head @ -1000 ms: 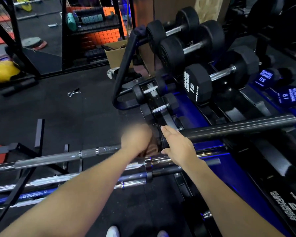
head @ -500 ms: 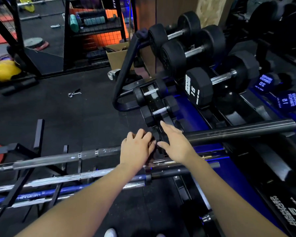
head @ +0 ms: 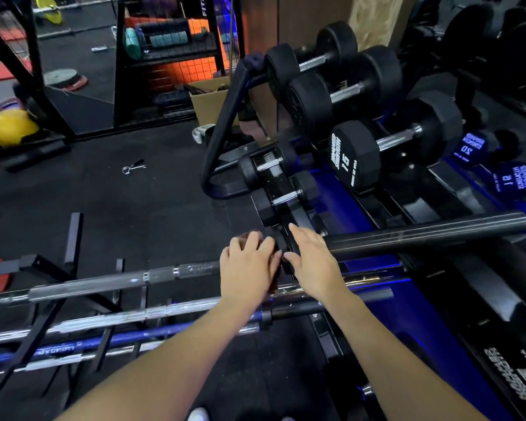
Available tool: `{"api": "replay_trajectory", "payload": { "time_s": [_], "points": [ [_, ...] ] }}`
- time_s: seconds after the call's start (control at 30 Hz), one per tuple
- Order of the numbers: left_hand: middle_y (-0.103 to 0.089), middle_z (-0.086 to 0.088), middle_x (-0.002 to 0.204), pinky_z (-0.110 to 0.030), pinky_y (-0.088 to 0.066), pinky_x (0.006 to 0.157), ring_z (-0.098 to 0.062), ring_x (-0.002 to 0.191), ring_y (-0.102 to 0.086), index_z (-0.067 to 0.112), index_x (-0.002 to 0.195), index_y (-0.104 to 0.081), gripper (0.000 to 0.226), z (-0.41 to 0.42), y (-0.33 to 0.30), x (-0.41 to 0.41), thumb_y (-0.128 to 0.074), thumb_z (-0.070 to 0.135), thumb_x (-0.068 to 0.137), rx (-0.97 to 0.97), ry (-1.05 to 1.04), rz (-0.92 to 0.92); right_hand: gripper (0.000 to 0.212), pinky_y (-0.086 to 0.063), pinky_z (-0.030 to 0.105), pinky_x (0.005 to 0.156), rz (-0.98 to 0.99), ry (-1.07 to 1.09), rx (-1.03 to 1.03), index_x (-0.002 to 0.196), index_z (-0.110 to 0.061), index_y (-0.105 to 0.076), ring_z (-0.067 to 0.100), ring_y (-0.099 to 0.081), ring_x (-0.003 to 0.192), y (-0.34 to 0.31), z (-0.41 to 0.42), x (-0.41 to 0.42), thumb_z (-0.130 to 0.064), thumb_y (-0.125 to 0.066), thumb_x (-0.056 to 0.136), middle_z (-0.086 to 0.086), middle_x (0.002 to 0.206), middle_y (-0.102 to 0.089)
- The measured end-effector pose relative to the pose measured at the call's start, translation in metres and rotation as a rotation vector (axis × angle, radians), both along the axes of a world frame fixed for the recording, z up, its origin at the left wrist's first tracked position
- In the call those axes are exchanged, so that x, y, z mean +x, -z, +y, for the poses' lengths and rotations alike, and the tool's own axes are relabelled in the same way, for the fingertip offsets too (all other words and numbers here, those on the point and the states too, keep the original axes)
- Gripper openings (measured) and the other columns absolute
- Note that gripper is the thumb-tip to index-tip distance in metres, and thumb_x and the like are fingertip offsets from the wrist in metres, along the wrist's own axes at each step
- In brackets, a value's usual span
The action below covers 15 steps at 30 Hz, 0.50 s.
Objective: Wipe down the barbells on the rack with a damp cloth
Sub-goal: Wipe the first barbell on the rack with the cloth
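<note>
Top barbell (head: pixel 110 282) grey steel with a black sleeve (head: pixel 425 233); cloth (head: pixel 251 235) dark brown; dumbbells (head: pixel 356 153) black with white lettering — floor (head: pixel 104 196) dark grey — ball (head: pixel 11 127) yellow.

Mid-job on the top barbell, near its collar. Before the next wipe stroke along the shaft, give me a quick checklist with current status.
1. Cloth in the left hand: ok, a dark cloth shows under the fingers.
2. Cloth on the top barbell: ok, at the collar end.
3. Right hand steadying the black sleeve: ok, laid on its inner end.
4. Cloth dampness: cannot tell.
5. Shaft leftward free of obstacles: ok, bare along its length.
</note>
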<state>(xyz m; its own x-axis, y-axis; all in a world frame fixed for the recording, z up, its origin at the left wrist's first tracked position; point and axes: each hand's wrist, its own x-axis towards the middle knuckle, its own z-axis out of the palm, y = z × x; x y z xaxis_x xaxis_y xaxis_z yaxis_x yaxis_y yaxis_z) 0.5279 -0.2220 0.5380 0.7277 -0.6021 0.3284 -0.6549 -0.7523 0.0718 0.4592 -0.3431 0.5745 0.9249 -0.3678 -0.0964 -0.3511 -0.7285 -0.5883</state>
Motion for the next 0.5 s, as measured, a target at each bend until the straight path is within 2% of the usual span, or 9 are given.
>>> {"api": "replay_trajectory", "payload": {
  "time_s": [0.07, 0.13, 0.17, 0.23, 0.3, 0.33, 0.4, 0.43, 0.5],
  "points": [
    [-0.059, 0.001, 0.083, -0.030, -0.038, 0.049, -0.027, 0.066, -0.051, 0.019, 0.081, -0.060, 0.033, -0.005, -0.002, 0.007, -0.038, 0.043, 0.088, 0.009, -0.014, -0.019, 0.058, -0.018, 0.021, 0.111, 0.005, -0.017, -0.016, 0.151, -0.015, -0.020, 0.013, -0.017, 0.142, 0.000, -0.002, -0.001, -0.019, -0.046, 0.100, 0.000, 0.154, -0.027],
    [-0.055, 0.000, 0.087, -0.029, -0.033, 0.048, -0.028, 0.072, -0.053, 0.019, 0.087, -0.058, 0.032, -0.012, -0.012, 0.013, -0.037, 0.042, 0.092, 0.070, -0.034, 0.057, 0.058, -0.016, 0.019, 0.110, 0.008, -0.027, -0.026, 0.151, -0.014, -0.019, 0.014, -0.017, 0.142, 0.001, -0.004, -0.002, -0.018, -0.046, 0.100, 0.001, 0.154, -0.027],
    [-0.054, 0.000, 0.094, -0.031, -0.035, 0.053, -0.029, 0.082, -0.054, 0.020, 0.095, -0.057, 0.030, -0.016, -0.017, 0.017, -0.037, 0.043, 0.095, 0.092, -0.050, 0.165, 0.058, -0.016, 0.019, 0.110, 0.011, -0.027, -0.028, 0.151, -0.013, -0.019, 0.014, -0.017, 0.142, 0.002, -0.005, -0.002, -0.018, -0.046, 0.100, 0.001, 0.154, -0.026],
    [-0.056, 0.000, 0.108, -0.033, -0.039, 0.067, -0.030, 0.099, -0.056, 0.024, 0.104, -0.057, 0.029, -0.020, -0.025, 0.031, -0.038, 0.045, 0.096, 0.015, -0.130, 0.423, 0.058, -0.016, 0.019, 0.110, 0.025, -0.032, -0.035, 0.151, -0.013, -0.018, 0.014, -0.016, 0.142, 0.001, -0.005, -0.003, -0.019, -0.045, 0.100, 0.001, 0.155, -0.025],
    [-0.059, -0.002, 0.112, -0.033, -0.040, 0.073, -0.030, 0.103, -0.057, 0.026, 0.103, -0.059, 0.029, -0.017, -0.030, 0.038, -0.041, 0.047, 0.095, -0.045, -0.208, 0.545, 0.057, -0.016, 0.020, 0.111, 0.048, -0.044, -0.043, 0.152, -0.014, -0.017, 0.014, -0.015, 0.142, 0.000, -0.004, -0.002, -0.021, -0.044, 0.101, 0.000, 0.155, -0.023],
    [-0.058, -0.001, 0.110, -0.033, -0.041, 0.072, -0.029, 0.101, -0.057, 0.025, 0.101, -0.059, 0.029, -0.012, -0.031, 0.036, -0.041, 0.048, 0.095, -0.010, -0.197, 0.485, 0.057, -0.015, 0.020, 0.111, 0.051, -0.052, -0.056, 0.152, -0.014, -0.017, 0.014, -0.015, 0.142, 0.000, -0.004, -0.002, -0.022, -0.043, 0.101, 0.000, 0.155, -0.023],
    [-0.056, 0.000, 0.100, -0.033, -0.042, 0.061, -0.029, 0.088, -0.056, 0.023, 0.097, -0.059, 0.031, -0.003, -0.021, 0.021, -0.039, 0.047, 0.093, 0.050, -0.049, 0.158, 0.055, -0.013, 0.020, 0.113, 0.037, -0.078, -0.118, 0.151, -0.013, -0.019, 0.015, -0.015, 0.142, 0.002, -0.003, 0.000, -0.023, -0.041, 0.102, 0.001, 0.155, -0.023],
    [-0.056, 0.001, 0.095, -0.031, -0.040, 0.055, -0.028, 0.081, -0.055, 0.023, 0.093, -0.059, 0.032, 0.000, -0.017, 0.013, -0.038, 0.047, 0.092, 0.063, 0.020, 0.065, 0.054, -0.010, 0.020, 0.113, 0.028, -0.091, -0.154, 0.151, -0.012, -0.020, 0.015, -0.015, 0.142, 0.003, -0.003, 0.000, -0.023, -0.040, 0.102, 0.001, 0.155, -0.023],
    [-0.056, 0.001, 0.093, -0.029, -0.035, 0.051, -0.028, 0.078, -0.053, 0.022, 0.094, -0.059, 0.031, 0.000, -0.016, 0.010, -0.040, 0.047, 0.092, 0.076, 0.018, 0.076, 0.053, -0.010, 0.019, 0.113, 0.028, -0.103, -0.175, 0.150, -0.011, -0.020, 0.016, -0.015, 0.142, 0.004, -0.003, 0.001, -0.024, -0.038, 0.103, 0.002, 0.155, -0.023]
  ]
}}
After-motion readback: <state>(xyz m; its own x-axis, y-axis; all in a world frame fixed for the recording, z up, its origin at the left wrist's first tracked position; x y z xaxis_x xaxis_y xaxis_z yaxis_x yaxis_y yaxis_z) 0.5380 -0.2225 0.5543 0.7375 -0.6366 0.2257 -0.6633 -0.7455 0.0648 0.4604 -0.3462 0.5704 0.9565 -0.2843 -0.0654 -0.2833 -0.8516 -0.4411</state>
